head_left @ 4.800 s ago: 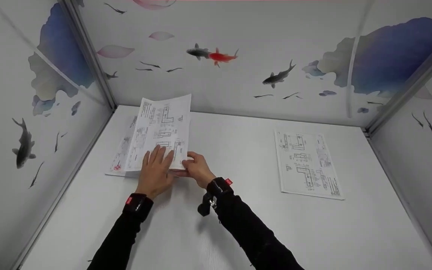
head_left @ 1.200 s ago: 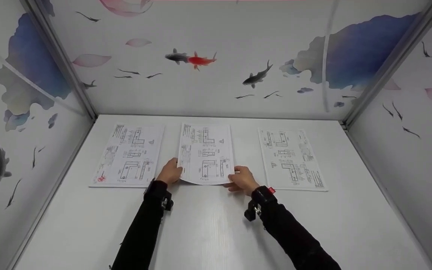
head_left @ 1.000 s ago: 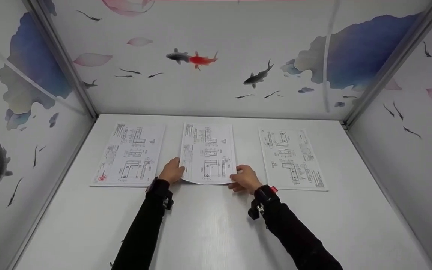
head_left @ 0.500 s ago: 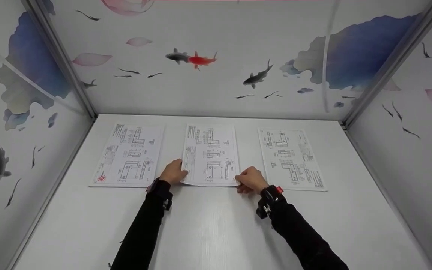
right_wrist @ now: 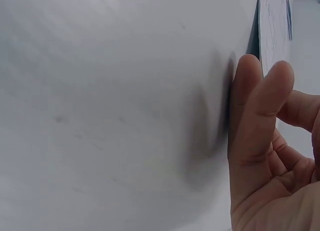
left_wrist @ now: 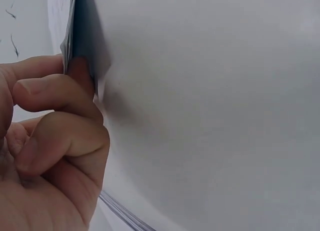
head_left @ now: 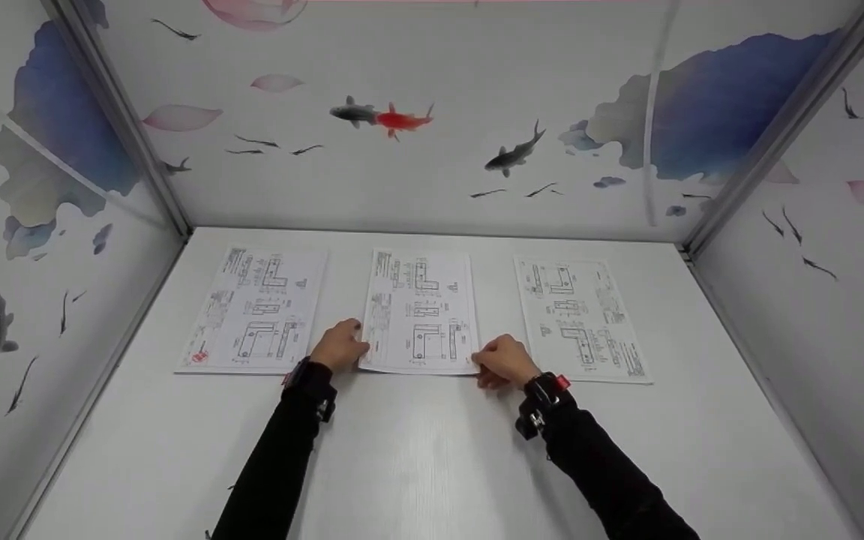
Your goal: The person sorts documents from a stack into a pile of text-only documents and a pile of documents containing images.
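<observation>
A thin stack of technical drawing sheets (head_left: 424, 311) lies in the middle of the white table, its front edge slightly bowed up. My left hand (head_left: 340, 346) pinches its lower left edge; in the left wrist view the thumb is on top and a fingertip (left_wrist: 81, 73) goes beneath the sheets, the other fingers curled. At the front right corner, my right hand (head_left: 507, 361) pinches the same stack between thumb and fingers. The right wrist view shows these fingers (right_wrist: 250, 86) low along the tabletop, the sheets' edge (right_wrist: 272, 28) beyond them.
To the left lies another stack of drawings (head_left: 259, 307) with a red stamp mark. A third stack (head_left: 582, 319) is on the right, turned the other way up. Walls printed with fish and petals (head_left: 417, 180) enclose the table (head_left: 424, 457) at back and sides.
Earlier, both hands were at the left stack, with sheets lifted there. Those sheets now lie in the middle. Within the last second they shifted slightly right, and my right hand moved right with them.
</observation>
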A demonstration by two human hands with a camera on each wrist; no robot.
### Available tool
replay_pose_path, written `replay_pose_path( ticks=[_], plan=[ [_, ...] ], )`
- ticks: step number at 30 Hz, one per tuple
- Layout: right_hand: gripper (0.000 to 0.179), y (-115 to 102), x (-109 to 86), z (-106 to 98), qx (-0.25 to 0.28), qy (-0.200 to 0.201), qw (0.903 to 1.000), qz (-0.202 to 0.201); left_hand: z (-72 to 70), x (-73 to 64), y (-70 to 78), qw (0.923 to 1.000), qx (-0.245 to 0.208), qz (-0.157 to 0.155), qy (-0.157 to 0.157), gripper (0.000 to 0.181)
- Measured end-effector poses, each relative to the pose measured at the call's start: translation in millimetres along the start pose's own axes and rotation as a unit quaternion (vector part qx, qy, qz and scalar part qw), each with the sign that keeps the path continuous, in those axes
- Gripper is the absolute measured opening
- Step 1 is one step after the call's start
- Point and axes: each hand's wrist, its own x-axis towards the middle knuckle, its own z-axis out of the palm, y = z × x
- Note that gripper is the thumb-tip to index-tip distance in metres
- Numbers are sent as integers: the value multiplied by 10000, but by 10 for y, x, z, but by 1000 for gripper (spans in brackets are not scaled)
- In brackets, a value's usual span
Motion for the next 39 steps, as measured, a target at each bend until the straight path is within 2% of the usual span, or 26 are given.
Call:
replay_pose_path(
  ticks=[6,10,14,20,24,26,28,34,39],
  plan=[
    [32,-25,11,19,-372,268,9989,-112,-102,-63,-26,9998,118,61,137,52],
    [29,-57,22,36,-474,418,9980,-84,-229,-75,-97,9995,-61,79,298,48],
    [27,-97,15,90,-426,452,9978,-222,-383,-93,-220,9979,-151,89,618,41],
    [25,-195,0,199,-294,439,9976,-457,-600,-193,-445,9915,195,-56,1285,34],
    [24,-268,6,295,-70,296,9975,-644,-692,-254,-578,9825,682,-31,1734,37],
    [24,-311,-7,348,106,154,9971,-740,-707,-275,-622,9779,985,-22,1847,41],
    [25,-356,-22,410,240,-10,9964,-818,-702,-293,-655,9761,1252,-147,1771,49],
    [27,-477,-79,637,452,-539,9938,-859,-629,-316,-662,9776,1671,-718,1055,70],
    [27,-557,-121,843,490,-881,9901,-975,-632,-314,-619,9791,1694,-758,837,67]
  ],
)
